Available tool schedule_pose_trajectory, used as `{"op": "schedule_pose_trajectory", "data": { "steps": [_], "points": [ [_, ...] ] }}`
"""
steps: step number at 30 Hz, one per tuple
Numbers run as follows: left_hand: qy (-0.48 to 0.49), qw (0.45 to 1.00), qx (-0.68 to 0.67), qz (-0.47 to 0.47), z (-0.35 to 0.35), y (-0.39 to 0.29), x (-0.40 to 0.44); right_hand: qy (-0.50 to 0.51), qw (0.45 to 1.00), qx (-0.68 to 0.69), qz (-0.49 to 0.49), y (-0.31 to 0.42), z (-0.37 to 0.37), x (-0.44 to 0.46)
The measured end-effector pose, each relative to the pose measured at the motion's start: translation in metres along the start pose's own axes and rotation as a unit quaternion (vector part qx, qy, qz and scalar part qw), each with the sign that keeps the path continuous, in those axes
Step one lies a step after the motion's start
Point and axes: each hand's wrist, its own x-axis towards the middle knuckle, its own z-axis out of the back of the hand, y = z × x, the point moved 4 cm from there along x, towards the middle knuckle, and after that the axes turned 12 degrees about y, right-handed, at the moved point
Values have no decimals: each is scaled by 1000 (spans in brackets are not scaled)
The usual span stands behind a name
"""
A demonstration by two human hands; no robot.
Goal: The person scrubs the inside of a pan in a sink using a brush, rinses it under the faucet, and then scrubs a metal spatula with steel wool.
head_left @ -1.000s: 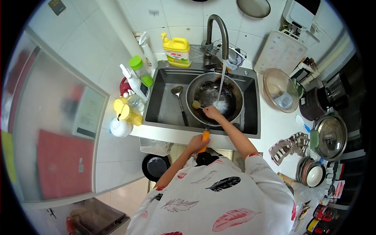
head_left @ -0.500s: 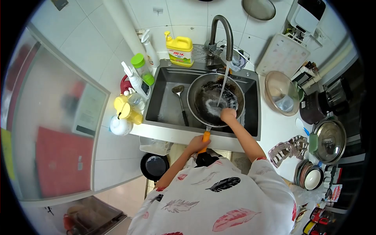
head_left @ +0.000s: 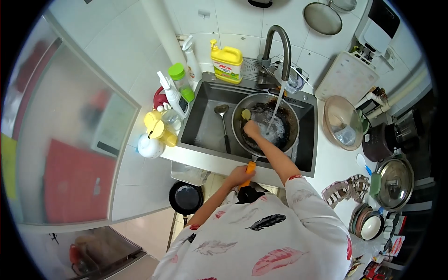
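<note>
A dark frying pan rests in the right part of the sink, with suds and blackened patches inside. My left hand is closed around its orange handle at the sink's front edge. Inside the pan, my right hand is closed at the left side, a small yellow scrubber showing past the fingers. Part of that scrubber is hidden by the hand. From the curved faucet, water runs into the pan. A ladle with a black handle lies left of the pan.
The grey sink has a yellow detergent jug behind it. Spray bottles and yellow containers line its left side. On the right counter stand a translucent basin, a glass lid and stacked bowls.
My right hand has moved left and upward within the pan, bringing the yellow scrubber into sight. My left hand still grips the handle. The whole view has shifted slightly.
</note>
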Motion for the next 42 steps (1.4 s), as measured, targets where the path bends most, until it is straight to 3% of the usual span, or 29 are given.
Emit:
{"op": "schedule_pose_trajectory", "data": {
  "steps": [1,3,6,9,12,14,18,20,21,23,24,27,29,32,36,38,40,42],
  "points": [
    [10,1000,9,6,3,-8,-4,48,997,62,-22,-7,2,13],
    [16,1000,8,18,5,-12,-6,37,991,114,-60,-27,10,39],
    [22,999,12,33,3,-9,-4,-58,933,324,-143,-53,39,37],
    [19,999,11,37,2,-7,-4,-90,884,420,-188,-62,56,33],
    [18,999,9,38,2,-9,-2,-61,895,401,-186,-59,61,35],
    [19,999,17,44,3,-9,-3,24,927,372,-53,-38,50,41],
    [4,999,24,23,1,-6,-3,14,949,316,-21,-16,22,35],
    [-4,999,38,15,2,-8,-2,63,986,150,39,-2,14,11],
    [-1,999,45,20,3,-11,-3,62,986,150,36,-6,15,1],
    [6,998,51,24,3,-13,-5,208,973,13,96,-12,6,-20],
    [1,998,51,23,3,-13,-4,206,974,14,94,-18,13,-31],
    [-3,999,44,18,3,-12,-4,332,904,-254,95,-40,32,-76],
    [-5,999,38,17,3,-10,-3,267,898,-349,32,-44,63,-110],
    [-6,999,38,22,2,-8,-2,221,870,-440,14,-67,79,-112],
    [-2,1000,10,15,3,-7,-4,272,877,-390,68,-52,67,-90],
    [0,1000,-7,9,4,-8,-3,325,903,-268,84,-31,43,-77],
    [3,1000,0,9,3,-8,-3,283,937,-154,131,0,34,-68],
    [12,1000,-2,22,3,-9,-3,187,974,-44,118,29,38,-60]
  ]
}}
